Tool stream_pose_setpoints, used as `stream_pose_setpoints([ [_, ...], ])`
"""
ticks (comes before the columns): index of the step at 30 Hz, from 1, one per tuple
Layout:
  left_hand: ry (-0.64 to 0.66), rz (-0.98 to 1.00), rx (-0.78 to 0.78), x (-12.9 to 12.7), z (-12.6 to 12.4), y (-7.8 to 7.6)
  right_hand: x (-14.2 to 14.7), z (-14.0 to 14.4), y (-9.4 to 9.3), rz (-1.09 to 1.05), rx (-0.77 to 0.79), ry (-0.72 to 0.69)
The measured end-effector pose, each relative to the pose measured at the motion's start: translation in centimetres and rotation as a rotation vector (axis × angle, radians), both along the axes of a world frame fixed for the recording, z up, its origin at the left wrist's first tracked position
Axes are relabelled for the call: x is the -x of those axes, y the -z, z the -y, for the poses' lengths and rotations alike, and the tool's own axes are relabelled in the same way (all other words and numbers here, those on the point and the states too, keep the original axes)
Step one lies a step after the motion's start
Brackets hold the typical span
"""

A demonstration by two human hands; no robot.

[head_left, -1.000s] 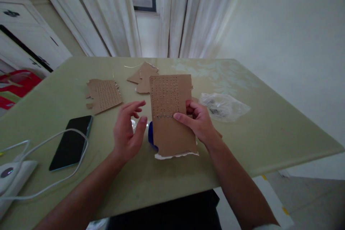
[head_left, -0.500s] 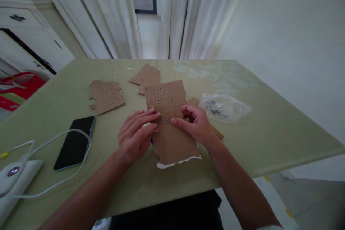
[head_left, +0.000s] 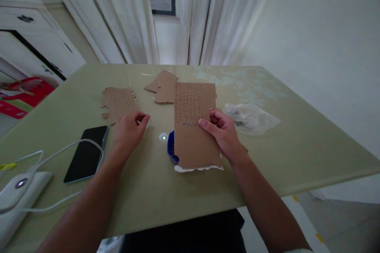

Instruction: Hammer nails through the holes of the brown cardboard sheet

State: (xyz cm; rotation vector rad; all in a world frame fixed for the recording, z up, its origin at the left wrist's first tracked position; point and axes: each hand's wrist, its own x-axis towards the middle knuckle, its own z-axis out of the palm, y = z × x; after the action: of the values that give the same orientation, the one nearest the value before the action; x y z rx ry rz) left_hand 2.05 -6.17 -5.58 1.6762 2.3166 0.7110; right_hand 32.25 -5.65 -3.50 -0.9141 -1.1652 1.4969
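Change since earlier frame: left hand [head_left: 128,131] withdrawn from perforated cardboard sheet [head_left: 194,124] toward 9 o'clock; sheet raised upright again.
Left fingers: pinched shut on something small, not identifiable.
Right hand [head_left: 223,134]: sheet gripped at its 3 o'clock edge, thumb in front.
Sheet position: held above table [head_left: 297,142], blue object [head_left: 171,152] partly hidden.
Handling: judged light, fairly stiff, weakened at holes; unpunched lower half preferred for holding.

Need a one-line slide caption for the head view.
Right hand holds perforated cardboard upright; left hand rests on table.

three cardboard pieces [head_left: 194,122], one phone [head_left: 86,153]
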Motion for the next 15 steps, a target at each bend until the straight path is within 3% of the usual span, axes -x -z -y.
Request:
stream_pose_setpoints([
  [3,-0.03,-0.14,0.158,0.7,-0.6,0.5,0.0,0.0,0.0,-0.017,0.01,-0.001],
  [11,0.031,-0.156,0.142,1.4,-0.9,2.3,0.0,-0.1,0.0,-0.024,0.025,-0.013],
  [13,0.059,-0.169,0.059,1.3,-0.8,2.5,0.0,0.0,0.0,-0.027,0.039,-0.023],
  [15,0.134,-0.177,-0.166,0.5,-0.4,2.3,0.0,0.0,0.0,-0.035,0.049,-0.048],
])
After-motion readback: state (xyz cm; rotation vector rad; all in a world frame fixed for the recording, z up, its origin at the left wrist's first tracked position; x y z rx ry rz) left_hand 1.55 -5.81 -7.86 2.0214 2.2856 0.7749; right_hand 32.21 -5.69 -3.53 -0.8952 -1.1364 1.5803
